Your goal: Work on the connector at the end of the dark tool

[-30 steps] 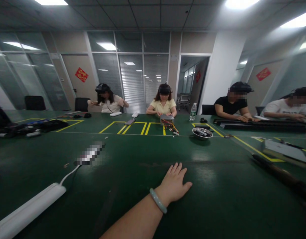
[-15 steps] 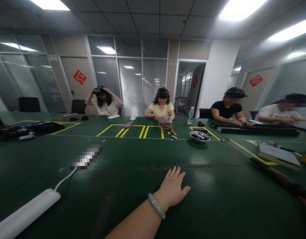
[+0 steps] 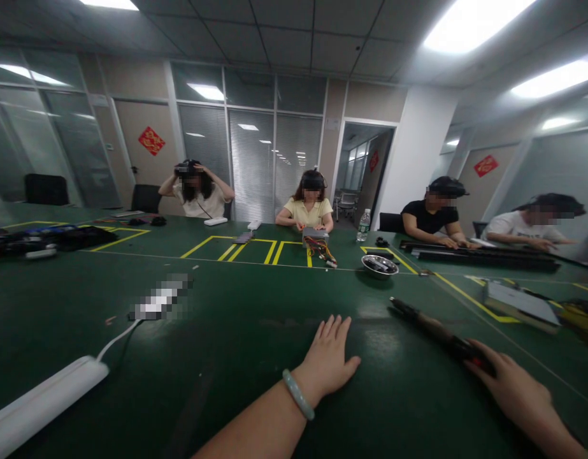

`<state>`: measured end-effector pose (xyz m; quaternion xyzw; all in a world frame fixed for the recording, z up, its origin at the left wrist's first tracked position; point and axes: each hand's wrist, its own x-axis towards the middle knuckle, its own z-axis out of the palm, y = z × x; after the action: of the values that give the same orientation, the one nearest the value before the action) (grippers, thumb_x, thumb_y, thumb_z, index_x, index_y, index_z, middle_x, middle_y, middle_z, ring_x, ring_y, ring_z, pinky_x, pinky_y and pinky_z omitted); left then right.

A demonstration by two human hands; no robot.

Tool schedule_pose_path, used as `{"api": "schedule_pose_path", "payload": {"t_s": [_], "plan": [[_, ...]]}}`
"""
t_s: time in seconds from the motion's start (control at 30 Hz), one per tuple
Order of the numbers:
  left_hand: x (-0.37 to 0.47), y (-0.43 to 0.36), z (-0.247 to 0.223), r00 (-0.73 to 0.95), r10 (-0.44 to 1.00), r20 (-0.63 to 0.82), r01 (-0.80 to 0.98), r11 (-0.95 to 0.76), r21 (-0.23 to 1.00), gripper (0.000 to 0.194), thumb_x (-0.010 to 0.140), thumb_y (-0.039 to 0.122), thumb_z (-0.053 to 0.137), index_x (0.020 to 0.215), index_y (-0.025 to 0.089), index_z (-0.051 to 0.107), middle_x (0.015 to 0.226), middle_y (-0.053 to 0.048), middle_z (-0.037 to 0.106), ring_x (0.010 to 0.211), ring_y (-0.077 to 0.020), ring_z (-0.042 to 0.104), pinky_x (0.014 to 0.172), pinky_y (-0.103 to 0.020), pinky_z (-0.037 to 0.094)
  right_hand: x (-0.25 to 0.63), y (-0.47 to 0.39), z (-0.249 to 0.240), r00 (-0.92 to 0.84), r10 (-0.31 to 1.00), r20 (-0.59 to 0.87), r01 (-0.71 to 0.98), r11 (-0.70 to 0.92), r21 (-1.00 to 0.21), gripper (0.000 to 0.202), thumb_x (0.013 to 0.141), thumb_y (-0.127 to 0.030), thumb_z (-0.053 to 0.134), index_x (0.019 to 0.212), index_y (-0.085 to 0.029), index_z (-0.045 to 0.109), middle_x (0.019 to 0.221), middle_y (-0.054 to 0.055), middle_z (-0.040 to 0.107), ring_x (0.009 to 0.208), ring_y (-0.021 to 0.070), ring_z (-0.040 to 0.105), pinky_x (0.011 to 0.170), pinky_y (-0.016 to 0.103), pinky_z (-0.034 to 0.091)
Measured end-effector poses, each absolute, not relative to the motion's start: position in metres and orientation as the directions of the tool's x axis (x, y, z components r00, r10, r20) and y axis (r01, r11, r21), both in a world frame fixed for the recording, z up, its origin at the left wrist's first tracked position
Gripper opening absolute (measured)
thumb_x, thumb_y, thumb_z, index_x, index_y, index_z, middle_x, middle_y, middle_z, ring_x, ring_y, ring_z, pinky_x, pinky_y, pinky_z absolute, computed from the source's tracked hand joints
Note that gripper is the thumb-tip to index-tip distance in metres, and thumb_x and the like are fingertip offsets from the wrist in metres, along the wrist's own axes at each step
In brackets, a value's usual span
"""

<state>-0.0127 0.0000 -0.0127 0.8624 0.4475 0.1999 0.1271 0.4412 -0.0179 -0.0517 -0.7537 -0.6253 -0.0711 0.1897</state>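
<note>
My left hand (image 3: pixel 326 360) lies flat on the green tabletop (image 3: pixel 255 382), fingers stretched out and holding nothing. A pale green bangle (image 3: pixel 298 394) circles that wrist. At the right, my right hand (image 3: pixel 516 382) is closed around the near end of a long, slim black tool (image 3: pixel 434 328). The tool is blurred, so its exact kind is unclear; a bit of red shows on it near my fingers. Its far end points forward and left, to the right of my left hand. Beyond that end sits a metal bowl (image 3: pixel 380 266) with dark small items in it.
A white power strip (image 3: pixel 50 398) with a cord lies at the left. Across the table, people wearing headsets sit near a grey box with coloured cables (image 3: pixel 316 239), a water bottle (image 3: pixel 364 225) and long black bars (image 3: pixel 480 255). A flat silver case (image 3: pixel 520 306) lies at the right.
My right hand has come into view from the right edge, bringing the black tool leftward and forward over the table. The left hand stays flat in place; the view has shifted slightly.
</note>
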Motion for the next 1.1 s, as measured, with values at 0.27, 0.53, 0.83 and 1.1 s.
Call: {"api": "schedule_pose_path", "payload": {"t_s": [0.27, 0.53, 0.83, 1.1], "plan": [[-0.01, -0.009, 0.012, 0.487, 0.751, 0.446, 0.703, -0.64, 0.31, 0.059, 0.095, 0.048, 0.037, 0.147, 0.025, 0.024, 0.153, -0.002, 0.028, 0.143, -0.0208, 0.017, 0.118, -0.043, 0.013, 0.21, 0.003, -0.011, -0.215, 0.959, 0.184, 0.931, 0.258, -0.259, 0.05, 0.086, -0.029, 0.047, 0.135, -0.036, 0.044, 0.129, 0.005, 0.055, 0.119, 0.0276, 0.048, 0.096, 0.046, 0.034], [-0.017, 0.004, 0.005, 0.35, 0.811, 0.469, 0.756, -0.54, 0.37, 0.043, 0.099, 0.031, 0.025, 0.135, 0.021, 0.047, 0.14, -0.005, 0.048, 0.131, -0.0194, 0.04, 0.114, -0.04, 0.025, 0.117, 0.018, -0.006, -0.451, 0.887, 0.097, 0.848, 0.46, -0.263, 0.054, 0.09, -0.022, 0.04, 0.143, -0.013, 0.037, 0.145, 0.019, 0.038, 0.132, 0.0304, 0.035, 0.108, 0.046, 0.025], [-0.018, 0.003, 0.006, 0.403, 0.815, 0.417, 0.769, -0.548, 0.329, 0.041, 0.095, 0.038, 0.04, 0.131, 0.023, 0.049, 0.134, -0.005, 0.053, 0.124, -0.0223, 0.046, 0.107, -0.039, 0.032, 0.182, -0.008, 0.022, -0.328, 0.944, 0.048, 0.907, 0.328, -0.263, 0.07, 0.079, -0.042, 0.061, 0.142, -0.022, 0.038, 0.139, 0.012, 0.046, 0.127, 0.0313, 0.041, 0.105, 0.045, 0.029], [-0.02, 0.003, 0.008, 0.428, 0.824, 0.372, 0.753, -0.553, 0.357, 0.035, 0.087, 0.031, 0.053, 0.122, 0.026, 0.054, 0.119, -0.004, 0.059, 0.109, -0.0246, 0.052, 0.097, -0.043, 0.038, 0.219, -0.057, 0.031, -0.261, 0.956, -0.136, 0.912, 0.198, -0.36, 0.019, 0.077, -0.041, 0.064, 0.088, -0.026, 0.066, 0.083, 0.002, 0.065, 0.075, 0.0204, 0.06, 0.06, 0.027, 0.038]]}}
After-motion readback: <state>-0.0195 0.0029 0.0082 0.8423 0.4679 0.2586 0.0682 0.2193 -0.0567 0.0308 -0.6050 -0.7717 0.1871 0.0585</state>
